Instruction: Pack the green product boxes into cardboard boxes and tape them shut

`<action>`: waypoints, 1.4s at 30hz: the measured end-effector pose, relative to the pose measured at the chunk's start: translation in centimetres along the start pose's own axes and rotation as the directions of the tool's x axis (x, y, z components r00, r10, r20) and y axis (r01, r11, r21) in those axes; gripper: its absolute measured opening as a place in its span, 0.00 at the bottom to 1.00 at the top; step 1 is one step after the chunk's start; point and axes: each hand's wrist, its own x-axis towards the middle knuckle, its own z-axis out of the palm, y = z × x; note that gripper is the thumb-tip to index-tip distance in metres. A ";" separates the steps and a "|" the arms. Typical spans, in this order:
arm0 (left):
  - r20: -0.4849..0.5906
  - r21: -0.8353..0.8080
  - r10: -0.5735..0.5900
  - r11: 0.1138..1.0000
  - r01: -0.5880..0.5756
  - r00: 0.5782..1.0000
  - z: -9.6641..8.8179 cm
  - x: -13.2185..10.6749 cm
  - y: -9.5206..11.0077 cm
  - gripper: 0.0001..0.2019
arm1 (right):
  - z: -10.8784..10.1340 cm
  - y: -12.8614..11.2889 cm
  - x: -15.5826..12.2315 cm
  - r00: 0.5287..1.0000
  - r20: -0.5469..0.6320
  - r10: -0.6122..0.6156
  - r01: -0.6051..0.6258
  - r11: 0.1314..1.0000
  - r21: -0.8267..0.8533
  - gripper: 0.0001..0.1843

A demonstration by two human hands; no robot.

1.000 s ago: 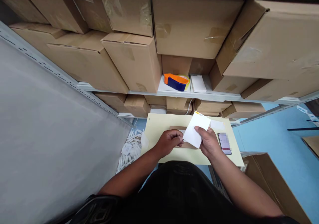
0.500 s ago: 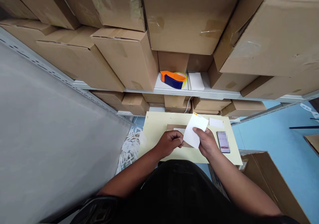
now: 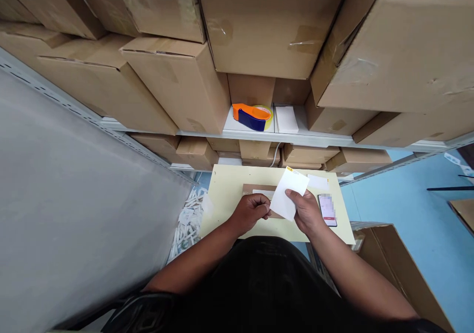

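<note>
A white label sheet point(image 3: 287, 197) with a small yellow mark at its top edge is in my right hand point(image 3: 306, 212), the thumb lying flat on its face and the other fingers behind. At the sheet's lower left corner, my left hand point(image 3: 252, 212) is closed in a pinch, its fingertips against that corner. Below the hands lies a flat brown cardboard box point(image 3: 249, 189) with a white patch on top, partly covered by the sheet and my left hand. To the right, a phone point(image 3: 327, 212) with a lit screen rests on the pale yellow table point(image 3: 225, 185).
Another white label point(image 3: 317, 182) lies at the table's back right. On the shelf point(image 3: 237, 134) above are an orange and blue tape dispenser point(image 3: 252, 117) and a white stack point(image 3: 286, 119) among cardboard boxes. Paper scraps point(image 3: 188, 219) fill the left floor; an open carton point(image 3: 392, 259) stands right.
The view has shifted slightly, so the shelf and table appear a little further left. Both hands keep nearly the same pose at the label sheet.
</note>
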 end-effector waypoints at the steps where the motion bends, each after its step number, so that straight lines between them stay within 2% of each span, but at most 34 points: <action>1: 0.009 -0.001 0.002 1.000 -0.002 1.000 0.1 0.0 -0.1 0.05 | -0.1 0.0 -0.1 1.000 -0.001 0.007 -0.007 1.000 0.003 0.23; 5: 0.036 -0.018 0.004 1.000 -0.004 0.999 0.5 -0.2 -0.3 0.05 | -0.5 0.2 -0.4 1.000 0.002 0.028 -0.028 0.999 0.025 0.22; 13: 0.011 0.003 0.000 1.000 0.000 1.000 0.9 -1.1 -0.6 0.05 | -1.0 0.2 -1.3 0.999 -0.015 -0.032 0.032 0.999 -0.007 0.22; 21: 0.024 0.019 0.022 1.000 -0.022 0.999 1.3 -1.9 -1.1 0.05 | -1.4 0.6 -1.9 1.000 -0.010 0.019 -0.019 1.000 -0.003 0.24; 24: 0.025 0.019 0.060 0.998 -0.060 0.998 1.5 -2.0 -1.4 0.06 | -1.6 1.9 -1.6 0.996 0.027 0.079 -0.077 0.994 -0.081 0.27; 26: 0.005 0.031 0.090 0.996 -0.090 0.996 1.7 -2.1 -1.7 0.06 | -1.9 3.0 -1.3 0.996 -0.008 0.089 -0.089 0.974 -0.210 0.33; 28: -0.032 0.052 0.119 0.992 -0.118 0.992 1.8 -2.1 -2.0 0.07 | -2.1 3.8 -1.4 0.997 -0.077 -0.025 -0.006 0.926 -0.377 0.38; 29: -0.052 0.069 0.134 0.989 -0.131 0.990 1.8 -2.1 -2.2 0.07 | -2.2 4.0 -1.7 0.990 -0.077 -0.121 0.073 0.887 -0.456 0.37; 30: -0.070 0.091 0.149 0.986 -0.143 0.986 1.8 -2.1 -2.4 0.07 | -2.3 4.0 -2.0 0.976 -0.028 -0.215 0.170 0.839 -0.516 0.32; 32: -0.101 0.146 0.178 0.976 -0.162 0.979 1.7 -2.1 -2.5 0.07 | -2.2 3.3 -2.8 0.928 0.181 -0.325 0.369 0.745 -0.555 0.18; 34: -0.127 0.197 0.203 0.964 -0.176 0.971 1.6 -2.2 -2.5 0.07 | -1.6 2.4 -3.6 0.863 0.382 -0.330 0.498 0.683 -0.535 0.09; 35: -0.137 0.216 0.210 0.960 -0.178 0.968 1.6 -2.2 -2.5 0.07 | -1.2 2.0 -3.9 0.840 0.435 -0.325 0.530 0.662 -0.529 0.08; 37: -0.156 0.235 0.214 0.956 -0.175 0.964 1.5 -2.4 -2.5 0.07 | -0.4 1.5 -4.2 0.828 0.448 -0.338 0.552 0.630 -0.546 0.08; 40: -0.183 0.247 0.208 0.956 -0.160 0.961 1.2 -2.8 -2.8 0.06 | 0.5 1.8 -3.8 0.857 0.391 -0.336 0.513 0.630 -0.583 0.09; 42: -0.214 0.247 0.192 0.959 -0.137 0.958 0.6 -3.3 -3.3 0.06 | 0.7 2.2 -3.1 0.899 0.325 -0.293 0.435 0.682 -0.587 0.08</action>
